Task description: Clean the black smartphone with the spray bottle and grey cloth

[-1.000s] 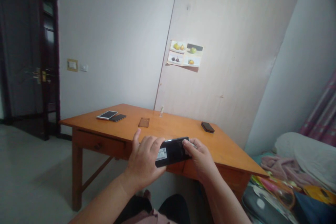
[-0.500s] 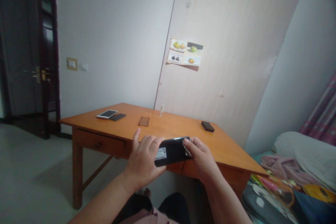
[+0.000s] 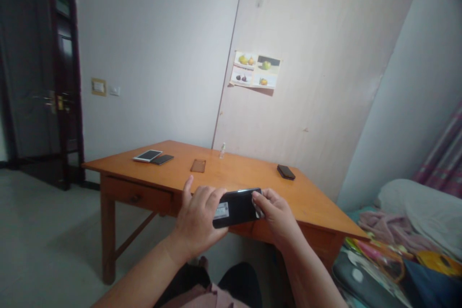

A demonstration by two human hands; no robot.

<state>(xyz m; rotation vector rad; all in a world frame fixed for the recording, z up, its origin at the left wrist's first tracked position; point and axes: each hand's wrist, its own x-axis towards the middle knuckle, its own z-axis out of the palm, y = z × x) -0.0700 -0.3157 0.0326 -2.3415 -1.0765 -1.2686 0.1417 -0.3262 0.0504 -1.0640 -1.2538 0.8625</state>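
Observation:
A black smartphone (image 3: pixel 240 208) is held tilted above the table's front edge, its back towards me and a white label near its left end. My left hand (image 3: pixel 198 219) grips that left end, fingers over the top edge and thumb beneath. At the phone's right end, my right hand (image 3: pixel 276 214) is closed, its thumb pressing a small crumpled whitish cloth (image 3: pixel 257 208) against the phone's back. Whether this is fabric or tissue is too small to tell. The phone's front is hidden.
On the wooden table (image 3: pixel 241 173) lie a white tablet (image 3: pixel 147 155), a dark phone (image 3: pixel 163 160), a brown transparent phone case (image 3: pixel 198 166) and a dark wallet-like item (image 3: pixel 286 172). A small clear bottle (image 3: pixel 223 150) stands at the back. A cluttered bed (image 3: pixel 407 240) is at right.
The view has shifted very slightly. Both hands keep the same hold on the phone, and the whitish cloth stays at its right end.

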